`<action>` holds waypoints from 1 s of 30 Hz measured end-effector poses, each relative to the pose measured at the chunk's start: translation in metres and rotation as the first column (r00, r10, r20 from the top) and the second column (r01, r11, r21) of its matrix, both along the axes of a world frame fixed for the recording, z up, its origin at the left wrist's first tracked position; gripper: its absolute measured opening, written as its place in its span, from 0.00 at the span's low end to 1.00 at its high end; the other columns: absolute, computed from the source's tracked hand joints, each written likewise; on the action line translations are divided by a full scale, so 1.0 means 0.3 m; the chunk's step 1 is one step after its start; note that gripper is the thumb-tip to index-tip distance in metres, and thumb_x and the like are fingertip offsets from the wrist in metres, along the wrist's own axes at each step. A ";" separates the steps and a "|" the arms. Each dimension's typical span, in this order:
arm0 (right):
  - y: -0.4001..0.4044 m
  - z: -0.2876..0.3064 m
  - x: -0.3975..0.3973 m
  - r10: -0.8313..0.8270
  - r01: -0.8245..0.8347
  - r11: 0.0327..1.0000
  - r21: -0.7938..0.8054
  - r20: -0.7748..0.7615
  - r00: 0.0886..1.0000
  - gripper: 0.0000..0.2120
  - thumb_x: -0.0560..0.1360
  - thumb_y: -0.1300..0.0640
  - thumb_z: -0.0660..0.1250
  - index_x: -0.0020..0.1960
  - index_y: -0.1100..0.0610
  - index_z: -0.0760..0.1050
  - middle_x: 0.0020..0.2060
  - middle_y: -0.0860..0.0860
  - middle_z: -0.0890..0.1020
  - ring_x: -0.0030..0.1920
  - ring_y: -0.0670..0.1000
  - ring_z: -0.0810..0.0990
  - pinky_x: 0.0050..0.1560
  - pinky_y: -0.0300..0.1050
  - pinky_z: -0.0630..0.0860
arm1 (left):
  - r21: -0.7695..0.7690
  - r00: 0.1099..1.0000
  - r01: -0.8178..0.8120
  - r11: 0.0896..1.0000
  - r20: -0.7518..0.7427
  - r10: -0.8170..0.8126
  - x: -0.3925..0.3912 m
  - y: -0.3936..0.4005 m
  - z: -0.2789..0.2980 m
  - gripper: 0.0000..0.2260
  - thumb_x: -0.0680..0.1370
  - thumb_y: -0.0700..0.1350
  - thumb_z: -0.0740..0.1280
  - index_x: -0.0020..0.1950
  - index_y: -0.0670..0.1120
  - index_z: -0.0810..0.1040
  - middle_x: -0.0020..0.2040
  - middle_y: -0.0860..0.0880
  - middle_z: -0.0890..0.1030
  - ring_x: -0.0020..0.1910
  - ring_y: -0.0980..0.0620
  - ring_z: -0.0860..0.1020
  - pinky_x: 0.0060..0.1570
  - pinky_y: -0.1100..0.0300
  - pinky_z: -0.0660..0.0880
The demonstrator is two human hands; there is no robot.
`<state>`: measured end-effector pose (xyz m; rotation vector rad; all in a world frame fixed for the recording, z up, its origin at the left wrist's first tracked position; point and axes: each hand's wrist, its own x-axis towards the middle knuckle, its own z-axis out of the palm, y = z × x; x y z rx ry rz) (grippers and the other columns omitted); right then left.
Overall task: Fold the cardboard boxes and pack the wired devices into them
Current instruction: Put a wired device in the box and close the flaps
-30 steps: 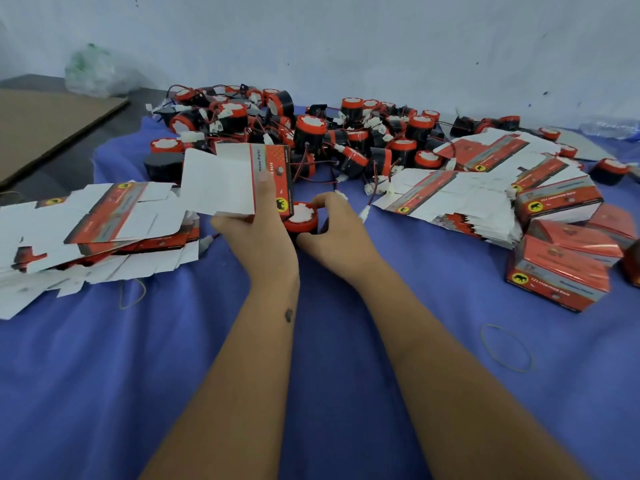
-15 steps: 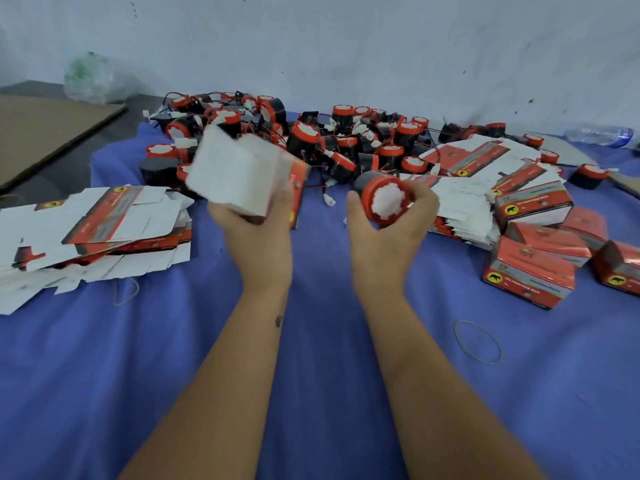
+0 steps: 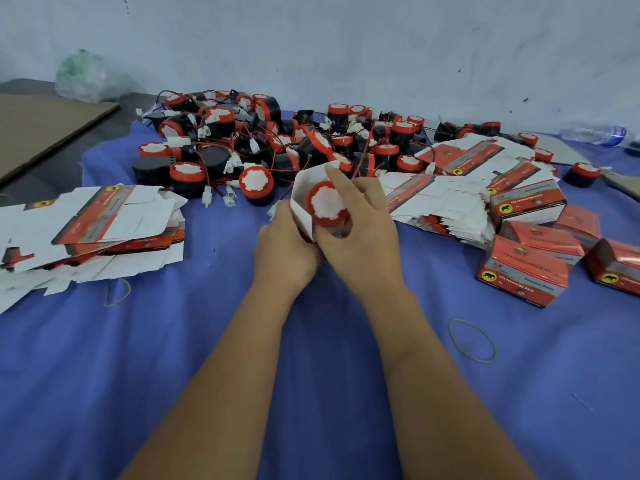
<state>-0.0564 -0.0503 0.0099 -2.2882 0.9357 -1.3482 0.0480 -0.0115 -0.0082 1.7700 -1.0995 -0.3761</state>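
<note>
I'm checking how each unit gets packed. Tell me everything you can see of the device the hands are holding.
The device is a short round drum, apparently plastic, with a red rim around a white scalloped face turned up toward the camera. Its body and wire are hidden. It sits in the open mouth of a white cardboard box. The right hand pinches it; the left hand holds the box.

Likely a small hand-packing workshop: a blue cloth (image 3: 173, 375) spread against a scuffed wall (image 3: 346, 39) (floor or table, unclear), heaped wired devices (image 3: 277, 140) at its far edge, flat cartons (image 3: 86, 226), finished boxes (image 3: 523, 271).
</note>
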 end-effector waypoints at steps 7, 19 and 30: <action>0.023 0.017 -0.009 -0.040 0.031 0.985 -0.172 -0.048 0.998 0.17 0.71 0.56 0.74 0.58 0.58 0.78 0.54 0.53 0.77 0.51 0.53 0.78 0.44 0.51 0.80 | -0.018 0.999 0.049 0.999 -0.017 -0.049 0.013 -0.001 -0.008 0.17 0.76 0.46 0.71 0.60 0.51 0.69 0.52 0.50 0.81 0.52 0.46 0.78 0.52 0.42 0.78; 0.029 0.004 -0.010 -0.027 0.023 0.962 -0.273 -0.009 1.000 0.17 0.68 0.53 0.78 0.49 0.61 0.78 0.47 0.54 0.78 0.46 0.51 0.77 0.38 0.42 0.76 | -0.013 0.996 0.072 0.997 -0.046 -0.073 0.017 0.007 0.002 0.27 0.73 0.41 0.73 0.71 0.47 0.69 0.59 0.48 0.80 0.58 0.46 0.79 0.60 0.45 0.76; 0.013 -0.002 -0.017 0.004 -0.006 0.984 -0.176 -0.008 1.000 0.13 0.72 0.54 0.74 0.52 0.61 0.80 0.49 0.52 0.80 0.48 0.52 0.78 0.43 0.46 0.77 | -0.057 0.965 0.194 0.979 -0.169 -0.201 0.041 0.008 -0.007 0.28 0.71 0.41 0.76 0.68 0.52 0.71 0.61 0.53 0.80 0.60 0.49 0.79 0.61 0.46 0.77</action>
